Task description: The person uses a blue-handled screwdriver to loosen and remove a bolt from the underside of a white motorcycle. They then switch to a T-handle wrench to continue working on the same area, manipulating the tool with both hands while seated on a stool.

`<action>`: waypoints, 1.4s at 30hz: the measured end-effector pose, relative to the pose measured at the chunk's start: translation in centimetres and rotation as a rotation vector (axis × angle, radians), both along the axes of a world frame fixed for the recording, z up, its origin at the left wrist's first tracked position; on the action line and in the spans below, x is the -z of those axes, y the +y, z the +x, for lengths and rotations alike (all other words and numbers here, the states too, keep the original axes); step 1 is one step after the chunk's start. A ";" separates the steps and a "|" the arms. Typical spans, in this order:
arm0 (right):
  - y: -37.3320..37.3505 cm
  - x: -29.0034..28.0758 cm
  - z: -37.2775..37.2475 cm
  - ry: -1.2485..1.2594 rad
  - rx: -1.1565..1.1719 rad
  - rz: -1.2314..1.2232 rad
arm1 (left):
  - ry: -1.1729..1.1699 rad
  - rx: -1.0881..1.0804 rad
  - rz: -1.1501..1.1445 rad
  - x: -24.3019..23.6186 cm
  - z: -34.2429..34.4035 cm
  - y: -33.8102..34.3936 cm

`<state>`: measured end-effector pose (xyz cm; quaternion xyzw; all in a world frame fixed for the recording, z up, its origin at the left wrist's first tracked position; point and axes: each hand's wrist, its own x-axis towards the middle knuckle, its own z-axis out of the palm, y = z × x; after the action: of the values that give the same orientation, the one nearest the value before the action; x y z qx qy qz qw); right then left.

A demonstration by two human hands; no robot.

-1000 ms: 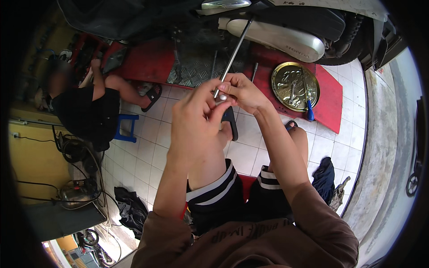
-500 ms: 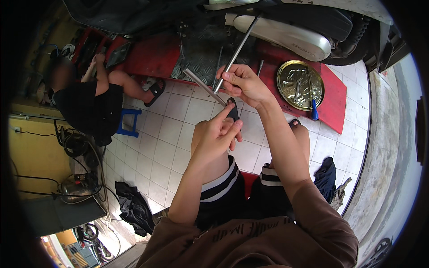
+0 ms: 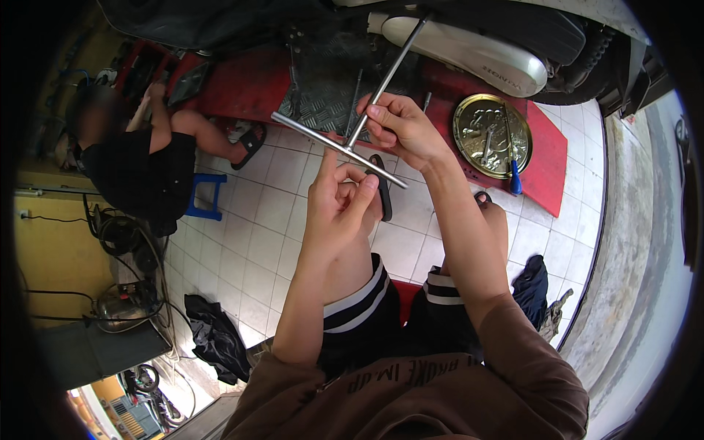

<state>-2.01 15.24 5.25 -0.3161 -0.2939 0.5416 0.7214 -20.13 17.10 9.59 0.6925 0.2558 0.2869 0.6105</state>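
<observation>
A long steel T-handle wrench (image 3: 390, 82) slants up and away, its far end at the edge of the scooter's silver side cover (image 3: 469, 55). My right hand (image 3: 400, 130) is closed round the wrench's shaft, just above the crossbar. My left hand (image 3: 343, 194) is by the crossbar, with the index finger stretched out against it and the thumb just below. Its other fingers are loosely curled, not wrapped round the bar. Whether the wrench's tip sits on a bolt is too small to tell.
A round metal tray (image 3: 469, 158) holding a wrench and a blue-handled screwdriver (image 3: 515, 180) rests on the red platform (image 3: 550, 158). At the left, another person (image 3: 139, 172) sits by a blue stool (image 3: 207, 196). Dark cloths (image 3: 216, 337) lie on the tiled floor.
The crossbar has turned and now lies across in front of my left hand. My left hand has moved slightly left and up. My right hand stays on the shaft, a little higher.
</observation>
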 end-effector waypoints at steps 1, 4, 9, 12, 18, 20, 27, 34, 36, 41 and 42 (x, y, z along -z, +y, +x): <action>0.0 -0.1 0.0 0.009 0.006 0.002 | 0.080 0.110 0.060 -0.1 -0.3 -0.2; -0.1 0.0 0.5 0.034 0.013 0.016 | 0.477 0.436 0.340 -0.1 -1.0 0.1; -0.3 0.0 0.7 0.047 0.026 0.017 | 0.042 0.045 0.097 -0.5 -0.6 0.2; -0.3 0.1 0.8 0.034 0.047 0.021 | 0.368 0.501 0.347 -2.4 -1.0 0.9; -0.1 0.2 0.9 0.032 0.054 0.048 | 0.171 0.148 0.220 -1.7 -0.7 -0.2; -0.1 0.0 1.0 0.022 0.065 0.039 | 0.185 0.446 0.325 -1.7 -0.9 0.2; 0.0 0.0 1.2 0.116 0.058 0.123 | 0.265 0.192 0.263 -2.3 -0.2 -0.7; -0.2 0.2 1.8 0.109 0.094 0.114 | 0.316 0.103 0.241 -1.5 0.1 -0.7; -0.1 0.3 2.0 0.129 0.089 0.134 | 0.116 0.157 0.179 -2.7 0.2 -1.7; -0.4 0.5 2.6 0.115 0.097 0.153 | 0.341 0.174 0.406 -1.0 -0.2 -1.5; -0.5 0.4 2.3 0.118 0.119 0.112 | 0.209 0.047 0.308 -1.2 -0.1 -1.6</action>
<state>0.32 14.79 4.86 -0.2598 -0.2616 0.4979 0.7850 -20.25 15.52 10.75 0.8096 0.2547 0.2347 0.4738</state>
